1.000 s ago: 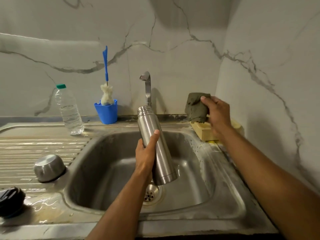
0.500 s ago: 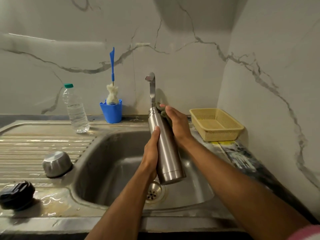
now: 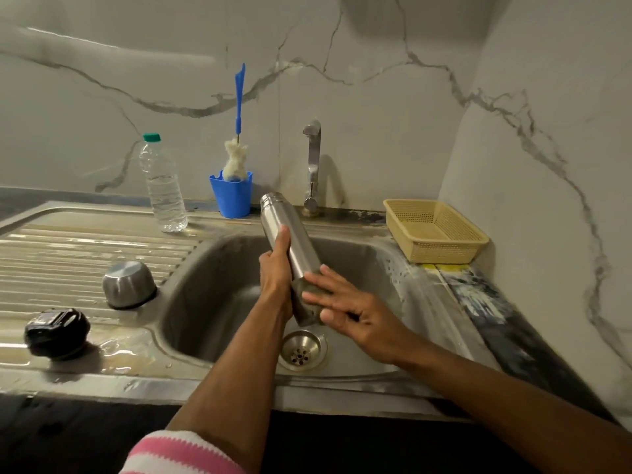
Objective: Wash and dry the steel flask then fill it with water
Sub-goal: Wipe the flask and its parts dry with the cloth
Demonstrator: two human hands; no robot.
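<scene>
A steel flask (image 3: 294, 239) is tilted over the sink basin (image 3: 212, 295), its open neck pointing up and away toward the tap (image 3: 313, 159). My left hand (image 3: 275, 273) grips the flask round its middle, thumb up along the body. With fairly straight fingers, my right hand (image 3: 352, 311) presses a grey-green cloth (image 3: 305, 286) against the flask's lower end. Only a small patch of the cloth shows under the fingers. No water runs from the tap.
On the wet drainboard at the left sit a steel cup lid (image 3: 129, 283) and a black cap (image 3: 56, 333). A plastic water bottle (image 3: 163, 189) and a blue holder (image 3: 231, 196) with a bottle brush stand behind. A yellow basket (image 3: 434, 232) sits at the right.
My right hand lifted the cloth from the basket, brought it to the flask's neck, then slid it down to the flask's lower end. The left hand kept its grip.
</scene>
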